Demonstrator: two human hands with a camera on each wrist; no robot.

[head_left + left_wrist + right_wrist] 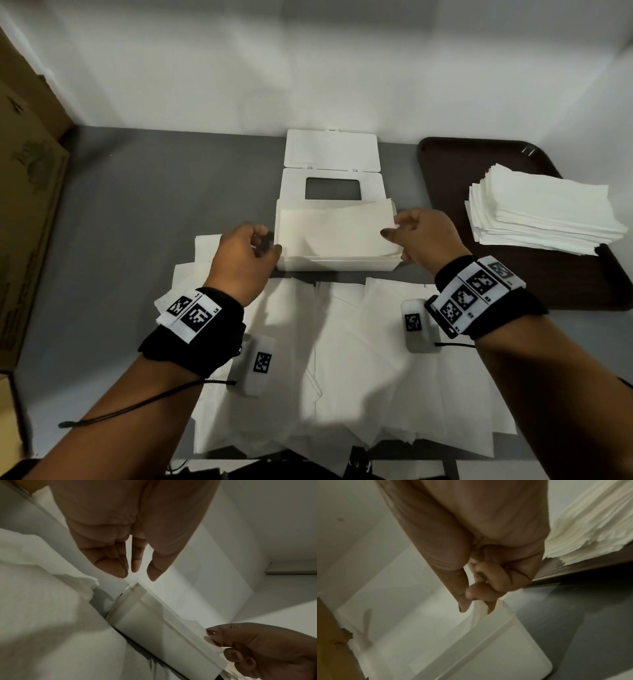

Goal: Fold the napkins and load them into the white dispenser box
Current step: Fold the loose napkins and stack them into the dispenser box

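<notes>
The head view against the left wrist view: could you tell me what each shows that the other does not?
Only the head view shows the brown tray with its napkin stack, the box's open lid and the cardboard box. Only the left wrist view shows the left hand's palm and relaxed fingers. Both show the white dispenser box, the right hand pinching a folded napkin, and loose napkins.

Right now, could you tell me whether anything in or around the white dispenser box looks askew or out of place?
Yes: the top folded napkin lies crooked in the white dispenser box, its right end raised where the right hand pinches it. The left hand hovers at the box's left end, holding nothing. The stack on the brown tray is slightly fanned.
</notes>
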